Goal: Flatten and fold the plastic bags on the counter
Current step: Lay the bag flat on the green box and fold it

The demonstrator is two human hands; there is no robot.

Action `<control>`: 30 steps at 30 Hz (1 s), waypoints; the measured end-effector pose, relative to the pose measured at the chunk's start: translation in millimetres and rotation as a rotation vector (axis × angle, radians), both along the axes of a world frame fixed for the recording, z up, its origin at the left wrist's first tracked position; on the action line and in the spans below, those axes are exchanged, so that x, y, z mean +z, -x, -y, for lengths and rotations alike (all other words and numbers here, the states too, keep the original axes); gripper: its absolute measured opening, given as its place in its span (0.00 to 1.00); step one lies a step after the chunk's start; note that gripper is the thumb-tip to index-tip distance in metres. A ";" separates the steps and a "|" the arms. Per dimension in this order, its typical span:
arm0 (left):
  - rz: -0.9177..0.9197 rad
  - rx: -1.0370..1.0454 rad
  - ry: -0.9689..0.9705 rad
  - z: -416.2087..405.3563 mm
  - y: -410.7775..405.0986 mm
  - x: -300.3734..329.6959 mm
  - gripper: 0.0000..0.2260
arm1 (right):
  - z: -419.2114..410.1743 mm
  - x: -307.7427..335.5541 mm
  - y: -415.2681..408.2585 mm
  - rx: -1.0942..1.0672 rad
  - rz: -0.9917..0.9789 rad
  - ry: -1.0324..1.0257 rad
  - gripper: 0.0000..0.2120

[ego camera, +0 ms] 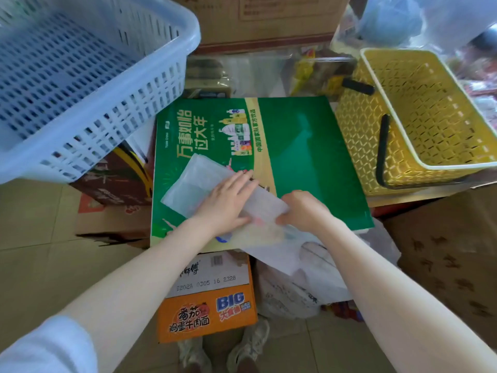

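Hands met on a clear plastic bag (193, 181) lying at the frame's centre on a green box (309, 157). Left hand (226, 203) pressed it flat, grip spread; right hand (301, 211) pinched its folded edge. Blue basket (80, 76) upper left, yellow basket (419, 117) upper right.

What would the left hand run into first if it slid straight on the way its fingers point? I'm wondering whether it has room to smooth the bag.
The left hand lies flat on the clear plastic bag, fingers pointing up-right. Past the bag's edge comes bare green box top, then probably the yellow basket.
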State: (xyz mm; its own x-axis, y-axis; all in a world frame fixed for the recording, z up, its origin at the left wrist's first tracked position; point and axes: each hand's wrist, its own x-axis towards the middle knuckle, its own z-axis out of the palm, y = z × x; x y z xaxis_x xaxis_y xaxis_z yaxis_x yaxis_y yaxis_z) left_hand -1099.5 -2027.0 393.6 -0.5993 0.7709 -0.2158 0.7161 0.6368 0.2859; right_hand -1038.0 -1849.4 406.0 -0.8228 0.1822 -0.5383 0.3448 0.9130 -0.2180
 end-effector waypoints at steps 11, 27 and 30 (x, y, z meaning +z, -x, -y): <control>0.070 -0.138 -0.314 -35.5 -11.4 23.3 0.43 | -40.2 45.0 -37.0 -0.597 -0.373 0.583 0.20; 0.437 0.479 -0.858 -8.8 -61.6 17.6 0.07 | -28.4 52.3 -83.1 -0.780 -0.274 0.899 0.14; 0.402 0.546 -0.656 -14.1 -49.4 16.1 0.12 | -28.0 38.2 -68.9 -0.939 -0.228 0.819 0.22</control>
